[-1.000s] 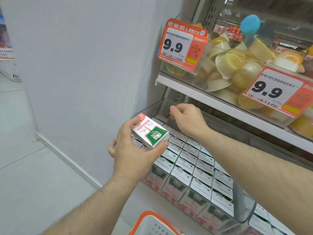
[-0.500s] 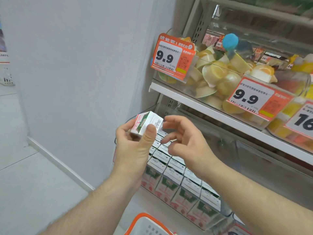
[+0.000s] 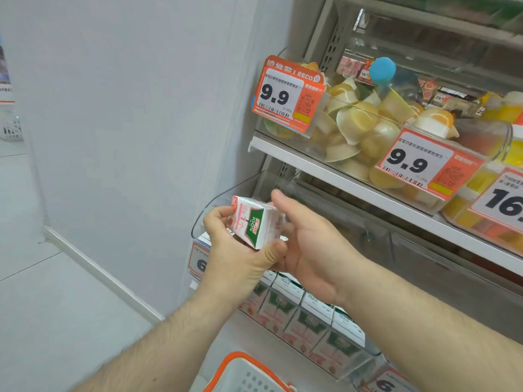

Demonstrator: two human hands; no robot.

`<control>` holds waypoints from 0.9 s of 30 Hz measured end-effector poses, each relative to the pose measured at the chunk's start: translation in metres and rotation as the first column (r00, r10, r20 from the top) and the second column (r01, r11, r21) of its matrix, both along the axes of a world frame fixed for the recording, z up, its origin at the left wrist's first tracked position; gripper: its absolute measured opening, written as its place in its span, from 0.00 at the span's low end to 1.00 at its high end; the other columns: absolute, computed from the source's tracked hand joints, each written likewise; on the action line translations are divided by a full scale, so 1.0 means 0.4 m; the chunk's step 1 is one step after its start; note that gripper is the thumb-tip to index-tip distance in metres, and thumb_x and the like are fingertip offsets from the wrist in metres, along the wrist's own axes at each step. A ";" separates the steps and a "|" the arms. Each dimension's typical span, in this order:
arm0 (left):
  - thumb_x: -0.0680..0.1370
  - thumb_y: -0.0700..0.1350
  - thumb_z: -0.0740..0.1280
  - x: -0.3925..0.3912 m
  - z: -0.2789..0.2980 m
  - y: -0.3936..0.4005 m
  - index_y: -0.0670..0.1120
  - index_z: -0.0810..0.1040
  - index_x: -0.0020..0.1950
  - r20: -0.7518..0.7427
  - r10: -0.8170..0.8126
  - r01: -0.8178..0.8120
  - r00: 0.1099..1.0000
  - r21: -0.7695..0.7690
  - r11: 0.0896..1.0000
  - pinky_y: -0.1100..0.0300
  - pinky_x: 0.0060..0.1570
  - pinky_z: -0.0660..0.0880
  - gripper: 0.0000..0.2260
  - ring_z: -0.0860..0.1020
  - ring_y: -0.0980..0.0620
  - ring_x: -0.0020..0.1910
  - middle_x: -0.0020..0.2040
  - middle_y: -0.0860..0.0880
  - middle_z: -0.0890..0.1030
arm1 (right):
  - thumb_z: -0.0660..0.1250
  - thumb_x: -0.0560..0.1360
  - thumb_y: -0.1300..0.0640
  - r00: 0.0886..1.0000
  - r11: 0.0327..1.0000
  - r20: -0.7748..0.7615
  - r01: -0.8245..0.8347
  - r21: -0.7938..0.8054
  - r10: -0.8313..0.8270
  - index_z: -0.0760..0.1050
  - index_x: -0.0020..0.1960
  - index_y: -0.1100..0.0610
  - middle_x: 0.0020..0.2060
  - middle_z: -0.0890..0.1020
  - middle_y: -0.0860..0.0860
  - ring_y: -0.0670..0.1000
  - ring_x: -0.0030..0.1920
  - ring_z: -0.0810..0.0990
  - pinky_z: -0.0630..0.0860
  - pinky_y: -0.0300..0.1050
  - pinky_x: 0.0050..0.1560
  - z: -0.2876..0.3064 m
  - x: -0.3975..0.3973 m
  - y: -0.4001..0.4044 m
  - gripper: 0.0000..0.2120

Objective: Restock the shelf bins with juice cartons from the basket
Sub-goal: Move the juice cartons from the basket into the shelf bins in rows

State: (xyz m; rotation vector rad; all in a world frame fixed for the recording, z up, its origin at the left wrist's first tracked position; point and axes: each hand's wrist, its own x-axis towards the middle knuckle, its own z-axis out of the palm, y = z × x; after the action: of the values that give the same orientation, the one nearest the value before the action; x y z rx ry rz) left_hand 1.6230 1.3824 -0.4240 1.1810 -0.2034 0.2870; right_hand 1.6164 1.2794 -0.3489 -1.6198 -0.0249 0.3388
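Observation:
A small white, pink and green juice carton (image 3: 254, 222) is held in front of the lower shelf bin, gripped from both sides. My left hand (image 3: 235, 250) clasps its near end with thumb and fingers. My right hand (image 3: 308, 244) wraps its far side, thumb on top. Below them the clear plastic bin (image 3: 209, 210) holds several rows of the same cartons (image 3: 302, 315). The white basket with an orange rim (image 3: 240, 372) shows at the bottom edge.
Above the bin a white shelf (image 3: 353, 185) carries a clear bin of yellow jelly cups (image 3: 362, 128) with orange 9.9 price tags (image 3: 285, 94). A pale wall (image 3: 127, 137) stands to the left, floor beneath it.
My right hand has closed onto the carton that only my left hand held. The carton has turned so its printed side faces up. The view has shifted slightly.

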 end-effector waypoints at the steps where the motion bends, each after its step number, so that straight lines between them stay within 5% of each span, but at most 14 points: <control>1: 0.50 0.62 0.80 0.002 -0.007 -0.002 0.55 0.61 0.55 0.011 -0.022 0.022 1.000 0.035 0.999 0.70 0.42 0.76 0.41 0.80 0.67 0.44 0.51 0.55 0.74 | 0.66 0.79 0.47 0.999 0.999 -0.012 0.032 0.000 -0.032 0.75 0.63 0.60 0.51 0.85 0.58 0.56 0.44 0.84 0.81 0.51 0.43 0.004 0.001 0.002 0.20; 4: 0.55 0.50 0.84 0.007 -0.022 0.003 0.59 0.59 0.57 -0.016 -0.059 0.061 0.998 0.190 0.980 0.66 0.51 0.76 0.42 0.78 0.62 0.55 0.61 0.52 0.69 | 0.66 0.79 0.53 0.992 0.992 -0.017 0.125 -0.007 -0.125 0.77 0.59 0.62 0.42 0.85 0.60 0.59 0.39 0.82 0.80 0.52 0.42 0.016 0.005 0.002 0.14; 8: 0.56 0.62 0.78 0.007 -0.028 0.032 0.64 0.54 0.66 0.090 0.182 -0.199 0.979 0.592 0.781 0.62 0.67 0.57 0.46 0.56 0.62 0.68 0.61 0.64 0.53 | 0.66 0.77 0.55 0.957 0.931 0.161 0.275 -0.241 -0.241 0.80 0.51 0.59 0.38 0.84 0.57 0.55 0.34 0.82 0.79 0.50 0.38 0.026 0.028 -0.029 0.09; 10: 0.58 0.65 0.74 0.015 -0.029 0.045 0.61 0.57 0.69 0.144 0.297 -0.318 0.944 0.636 0.703 0.57 0.71 0.52 0.44 0.54 0.60 0.70 0.64 0.63 0.52 | 0.66 0.75 0.54 0.872 0.795 0.434 0.423 -0.434 -0.227 0.80 0.51 0.55 0.42 0.84 0.51 0.51 0.38 0.83 0.80 0.47 0.42 0.011 0.055 -0.064 0.07; 12: 0.64 0.61 0.75 0.033 -0.047 0.051 0.58 0.59 0.71 0.121 0.378 -0.349 0.918 0.697 0.626 0.51 0.74 0.48 0.40 0.51 0.55 0.74 0.71 0.58 0.51 | 0.67 0.75 0.53 0.717 0.556 0.696 0.565 -0.610 0.036 0.79 0.57 0.52 0.49 0.83 0.47 0.48 0.46 0.81 0.78 0.44 0.48 -0.019 0.091 -0.109 0.11; 14: 0.68 0.60 0.73 0.052 -0.080 0.050 0.56 0.60 0.72 0.059 0.418 -0.308 0.907 0.769 0.560 0.47 0.75 0.46 0.38 0.47 0.51 0.76 0.75 0.53 0.48 | 0.66 0.77 0.53 0.663 0.406 0.702 0.584 -0.703 0.261 0.77 0.63 0.54 0.55 0.81 0.50 0.51 0.52 0.79 0.77 0.48 0.54 -0.056 0.140 -0.147 0.15; 17: 0.70 0.61 0.71 0.068 -0.118 0.038 0.55 0.60 0.73 0.018 0.423 -0.267 0.906 0.799 0.539 0.45 0.75 0.43 0.36 0.44 0.51 0.76 0.76 0.52 0.45 | 0.61 0.79 0.52 0.774 0.301 0.598 0.531 -0.792 0.210 0.77 0.61 0.56 0.50 0.81 0.54 0.58 0.50 0.79 0.76 0.49 0.50 -0.080 0.216 -0.156 0.14; 22: 0.71 0.55 0.72 0.091 -0.124 0.022 0.53 0.65 0.71 0.041 0.475 -0.341 0.879 0.750 0.566 0.47 0.74 0.44 0.31 0.46 0.49 0.76 0.76 0.49 0.47 | 0.60 0.78 0.55 0.945 0.410 0.307 0.325 -0.852 -0.111 0.69 0.37 0.55 0.32 0.72 0.49 0.49 0.31 0.71 0.63 0.40 0.28 -0.099 0.390 -0.127 0.11; 25: 0.71 0.51 0.71 0.101 -0.138 0.024 0.52 0.66 0.69 0.034 0.466 -0.339 0.884 0.733 0.590 0.50 0.74 0.45 0.29 0.46 0.55 0.74 0.75 0.53 0.47 | 0.65 0.73 0.51 0.964 0.502 0.199 0.262 -0.824 -0.177 0.72 0.47 0.56 0.42 0.74 0.52 0.50 0.36 0.74 0.64 0.39 0.29 -0.159 0.496 -0.135 0.09; 27: 0.71 0.49 0.71 0.108 -0.143 0.024 0.50 0.67 0.68 0.015 0.469 -0.338 0.883 0.712 0.615 0.52 0.74 0.47 0.27 0.46 0.58 0.72 0.74 0.56 0.47 | 0.70 0.68 0.46 0.972 0.601 0.126 0.221 -0.768 -0.198 0.75 0.57 0.57 0.49 0.77 0.53 0.52 0.45 0.77 0.68 0.41 0.33 -0.189 0.533 -0.141 0.22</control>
State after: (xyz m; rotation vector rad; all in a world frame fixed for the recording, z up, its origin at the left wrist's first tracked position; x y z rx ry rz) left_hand 1.6661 1.3921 -0.4814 2.0211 0.1440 0.5338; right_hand 1.8297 1.2229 -0.4245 -2.4795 0.3435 0.1331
